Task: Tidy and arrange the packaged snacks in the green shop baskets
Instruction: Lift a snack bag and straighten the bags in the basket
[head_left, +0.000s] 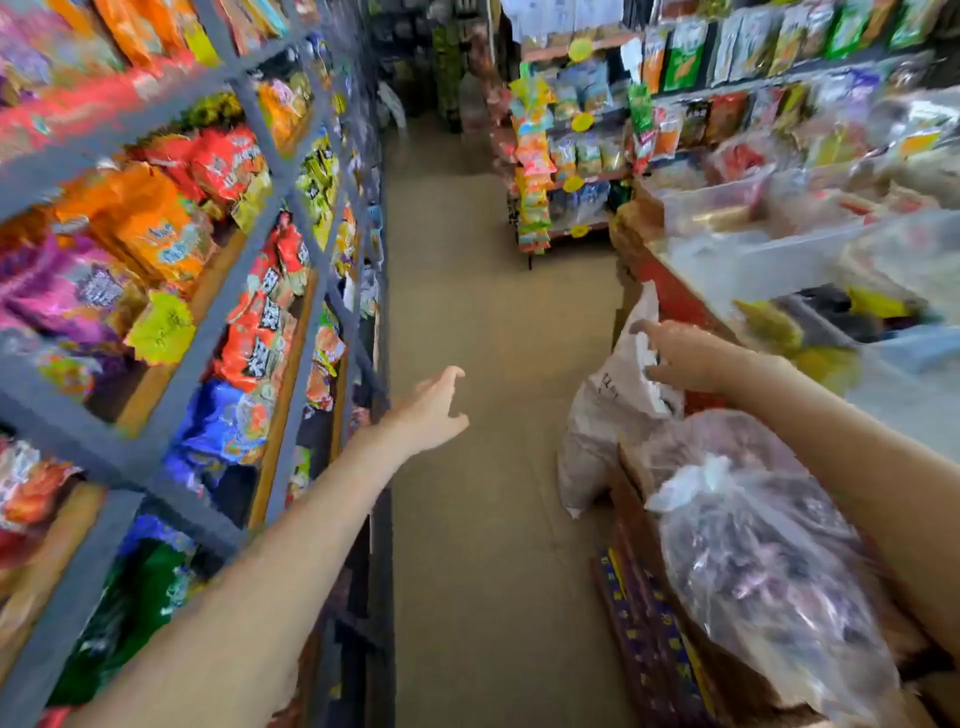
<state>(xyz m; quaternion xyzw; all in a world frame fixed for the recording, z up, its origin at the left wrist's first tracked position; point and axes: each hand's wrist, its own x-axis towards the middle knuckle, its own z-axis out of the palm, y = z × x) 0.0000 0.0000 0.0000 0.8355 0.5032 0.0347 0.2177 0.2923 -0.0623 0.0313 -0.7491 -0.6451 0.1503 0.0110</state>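
Both hands reach down the aisle: my left hand open and empty, my right hand touching a white bag. No green baskets visible; I probably must find them next.

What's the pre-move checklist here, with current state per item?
1. Left hand free: ok, fingers loosely spread over the aisle floor, holding nothing.
2. Right hand free: cannot tell, fingers lie at the white plastic bag; grip unclear through blur.
3. Green baskets located: not ok, none visible in this view.
4. Aisle ahead passable: ok, bare floor between the left shelf rack and the right counter.
5. Clear bag of dark snacks stable: cannot tell, it sits on a cardboard box under the right forearm.
6. View sharp enough: not ok, right side heavily blurred.
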